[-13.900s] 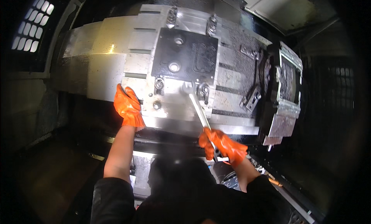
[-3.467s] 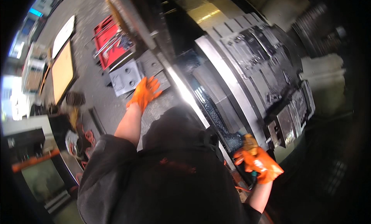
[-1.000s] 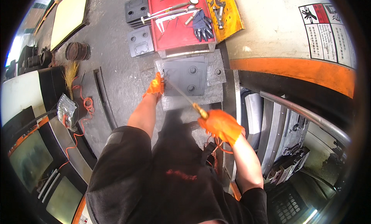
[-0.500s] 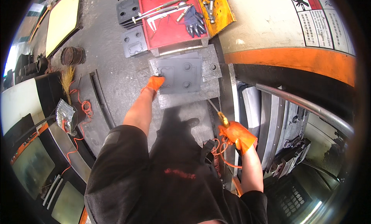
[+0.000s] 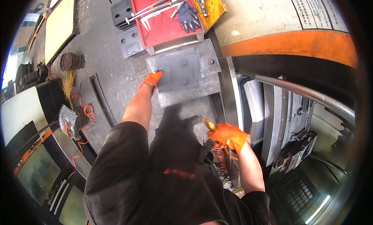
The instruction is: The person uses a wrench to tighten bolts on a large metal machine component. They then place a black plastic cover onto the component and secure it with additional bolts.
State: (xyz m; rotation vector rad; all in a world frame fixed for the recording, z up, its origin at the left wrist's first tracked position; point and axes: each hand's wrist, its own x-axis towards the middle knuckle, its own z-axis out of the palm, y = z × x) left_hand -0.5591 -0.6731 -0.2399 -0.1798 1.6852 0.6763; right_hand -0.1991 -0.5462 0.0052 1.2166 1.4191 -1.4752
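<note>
My left hand [image 5: 152, 79], in an orange glove, is closed on the left edge of a flat grey metal plate [image 5: 171, 76]. Two round recesses and a curved outline mark the plate's face. Below it lie more grey sheets [image 5: 186, 96], partly covered. My right hand [image 5: 230, 137], also orange-gloved, is wrapped round a brass-coloured air blow gun [image 5: 210, 125]. The gun points up and left toward the plate but stays apart from it; its thin nozzle is blurred. A coiled orange hose [image 5: 220, 159] hangs below that hand.
Beyond the plate stands a red-topped cart [image 5: 159, 34] with calipers [image 5: 161, 16] and dark gloves [image 5: 188, 19]. Stacked plates [image 5: 130, 42] sit left of it. A machine with an orange band [image 5: 287, 42] and a metal rail [image 5: 307, 99] bounds the right side.
My right hand has shifted left with the blow gun, whose nozzle has swung further left. My left hand keeps its hold on the plate's edge. The whole view has shifted slightly.
</note>
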